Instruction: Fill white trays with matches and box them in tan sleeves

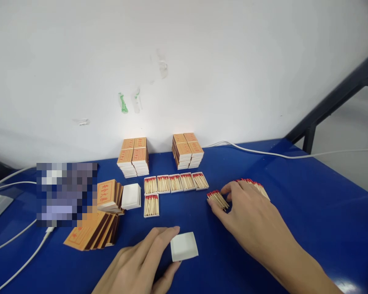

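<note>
My left hand rests on the blue table and pinches an empty white matchbox tray between thumb and fingers. My right hand reaches forward, its fingers closed on a small bunch of red-tipped matches. Under and behind that hand lies a larger loose pile of matches. Several filled trays stand in a row at the middle, with one more filled tray below the row's left end.
Two stacks of orange matchboxes stand by the white wall. Orange sleeves lie fanned at the left beside a stack of empty white trays. White cables cross the table. A dark metal frame rises at right.
</note>
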Demonstrator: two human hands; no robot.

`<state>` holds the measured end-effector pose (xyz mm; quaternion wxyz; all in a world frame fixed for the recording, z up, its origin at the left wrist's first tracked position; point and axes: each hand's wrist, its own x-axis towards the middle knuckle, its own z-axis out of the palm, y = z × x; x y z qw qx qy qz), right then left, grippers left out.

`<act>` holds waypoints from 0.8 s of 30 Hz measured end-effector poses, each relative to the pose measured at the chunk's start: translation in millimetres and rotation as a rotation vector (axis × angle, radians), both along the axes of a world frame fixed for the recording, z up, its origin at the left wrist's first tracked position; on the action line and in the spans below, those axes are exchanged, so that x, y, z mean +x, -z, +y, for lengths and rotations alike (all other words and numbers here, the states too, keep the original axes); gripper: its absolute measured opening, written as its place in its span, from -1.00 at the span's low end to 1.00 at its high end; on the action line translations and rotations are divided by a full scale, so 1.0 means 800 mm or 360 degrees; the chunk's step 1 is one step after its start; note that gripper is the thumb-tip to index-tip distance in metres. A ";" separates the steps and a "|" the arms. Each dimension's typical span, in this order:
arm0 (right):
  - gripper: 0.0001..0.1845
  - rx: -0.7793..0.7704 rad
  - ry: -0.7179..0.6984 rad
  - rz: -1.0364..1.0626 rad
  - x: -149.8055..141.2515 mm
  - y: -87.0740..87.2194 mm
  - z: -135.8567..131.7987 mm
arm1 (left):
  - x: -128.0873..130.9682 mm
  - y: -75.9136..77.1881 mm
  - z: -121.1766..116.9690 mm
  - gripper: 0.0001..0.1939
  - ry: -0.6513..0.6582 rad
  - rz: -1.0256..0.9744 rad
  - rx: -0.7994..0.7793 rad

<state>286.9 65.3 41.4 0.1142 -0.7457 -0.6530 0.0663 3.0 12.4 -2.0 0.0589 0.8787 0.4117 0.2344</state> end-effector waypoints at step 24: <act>-0.71 -0.0031 -0.1024 0.0259 0.051 0.018 -0.002 | 0.002 -0.006 -0.002 -0.61 -0.0008 -0.0010 0.0013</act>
